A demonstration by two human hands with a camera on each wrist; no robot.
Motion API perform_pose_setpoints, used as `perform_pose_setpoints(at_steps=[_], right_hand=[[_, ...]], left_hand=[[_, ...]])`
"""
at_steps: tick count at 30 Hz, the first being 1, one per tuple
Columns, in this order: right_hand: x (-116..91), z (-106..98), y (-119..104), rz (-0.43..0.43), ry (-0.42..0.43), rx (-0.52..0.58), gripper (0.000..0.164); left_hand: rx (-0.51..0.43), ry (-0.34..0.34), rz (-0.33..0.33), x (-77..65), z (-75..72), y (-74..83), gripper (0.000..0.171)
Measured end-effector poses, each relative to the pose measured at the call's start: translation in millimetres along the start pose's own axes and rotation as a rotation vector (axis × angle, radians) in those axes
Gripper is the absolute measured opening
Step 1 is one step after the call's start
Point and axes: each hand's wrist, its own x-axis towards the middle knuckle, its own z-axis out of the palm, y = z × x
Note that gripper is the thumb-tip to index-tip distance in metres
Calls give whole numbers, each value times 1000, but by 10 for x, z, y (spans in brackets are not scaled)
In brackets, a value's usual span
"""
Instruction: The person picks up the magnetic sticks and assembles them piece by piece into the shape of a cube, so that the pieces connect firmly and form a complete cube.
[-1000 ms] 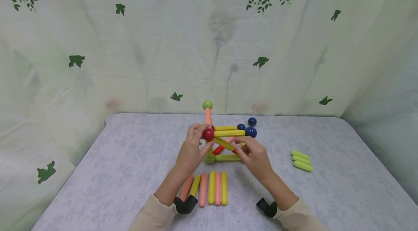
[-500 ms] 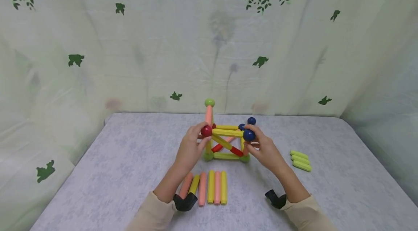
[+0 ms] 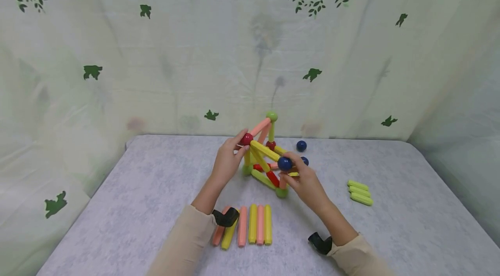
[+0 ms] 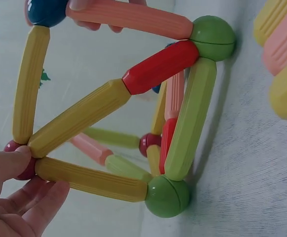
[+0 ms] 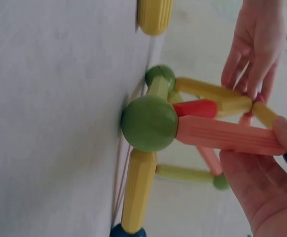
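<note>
nearest, six pink and yellow sticks (image 3: pixel 253 224) lay in a row on the table (image 3: pixel 148 189). beyond these, the right hand (image 3: pixel 306 179) had thumb and fingers closed round a pink stick (image 5: pixel 230 135), just beside a blue ball (image 3: pixel 284 163). the left hand (image 3: pixel 225 159) pinched a red ball (image 3: pixel 246 139), fingertips nearly together. the ball-and-stick frame (image 3: pixel 264 150) stood between both hands, mid-table; contact of its lower corners with the surface unclear. three green sticks (image 3: pixel 360 189) lay well to the right. farther back: a loose ball (image 3: pixel 301 146), dark blue, then a leaf-printed curtain (image 3: pixel 222 50).
</note>
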Motion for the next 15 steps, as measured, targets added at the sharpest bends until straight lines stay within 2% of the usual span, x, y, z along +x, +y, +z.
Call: perform_pose_setpoints(at_steps=[6, 9, 12, 15], right_hand=[[32, 153, -74, 3, 38, 34, 58], [45, 177, -90, 1, 33, 37, 58], [42, 125, -64, -1, 37, 27, 53], [41, 21, 53, 8, 82, 38, 45]], left_hand=[[-98, -25, -73, 68, 42, -38, 55], [-106, -21, -72, 35, 72, -11, 55], [-90, 22, -10, -41, 113, 74, 49], [-70, 80, 96, -150, 161, 194, 40]])
